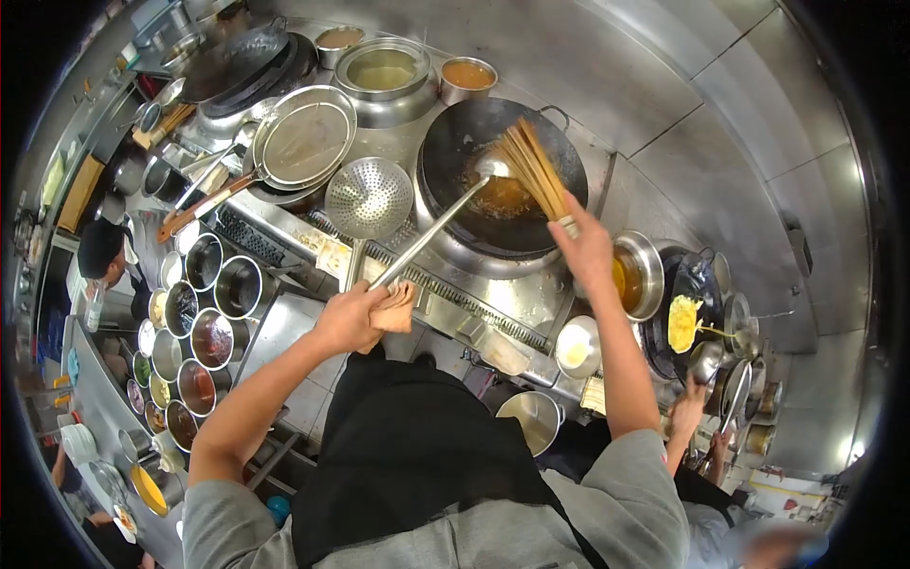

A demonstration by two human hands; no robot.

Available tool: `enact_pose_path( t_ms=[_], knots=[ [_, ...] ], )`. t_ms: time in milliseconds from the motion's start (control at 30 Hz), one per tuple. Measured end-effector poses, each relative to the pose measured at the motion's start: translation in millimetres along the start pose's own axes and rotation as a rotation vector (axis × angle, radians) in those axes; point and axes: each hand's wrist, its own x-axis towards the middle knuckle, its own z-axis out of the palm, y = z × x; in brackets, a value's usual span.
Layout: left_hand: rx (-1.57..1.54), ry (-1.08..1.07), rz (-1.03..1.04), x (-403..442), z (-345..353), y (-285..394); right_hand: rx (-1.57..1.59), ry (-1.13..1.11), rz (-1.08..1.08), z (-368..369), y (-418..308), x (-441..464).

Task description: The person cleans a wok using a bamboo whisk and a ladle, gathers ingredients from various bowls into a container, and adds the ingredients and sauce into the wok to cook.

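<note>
My left hand (349,321) is closed round the handle of a metal ladle (427,233), with a folded tan cloth (394,307) at the grip. The ladle's bowl rests inside a black wok (445,142), beside brown liquid at the bottom. In my right hand (586,245) is a bamboo wok brush (533,171), gripped at its bound end. Its splayed bristles point into the wok near the ladle bowl. A perforated skimmer (370,197) lies left of the wok, its handle running toward my left hand; whether they touch I cannot tell.
Round strainers (305,142) lie left of the skimmer. Behind stand a pot of pale liquid (381,70) and a pot of orange liquid (468,78). Several seasoning pots (212,338) fill the left side. At right, a co-worker's hand (688,408) is near another wok with yellow food (682,324).
</note>
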Motion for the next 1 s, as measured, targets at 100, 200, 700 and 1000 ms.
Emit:
enact_pose_path(
  t_ms=[100, 200, 700, 1000],
  knots=[
    [0.033, 0.005, -0.03, -19.6, -2.3, -2.3, -0.125, -0.133, 0.12, 4.6, 15.9, 23.5],
    [0.256, -0.104, -0.096, -43.6, -1.1, -16.3, -0.076, -0.138, 0.161, -6.4, 19.8, 34.2],
    [0.029, 0.23, -0.428, -131.1, 50.1, -8.9, -0.433, -0.721, -0.12, 20.8, -10.4, 51.8],
    [-0.073, 0.276, -0.769, -72.6, 169.6, -11.0, -0.488, -0.37, -0.172, 142.2, -39.7, 144.1]
  ],
)
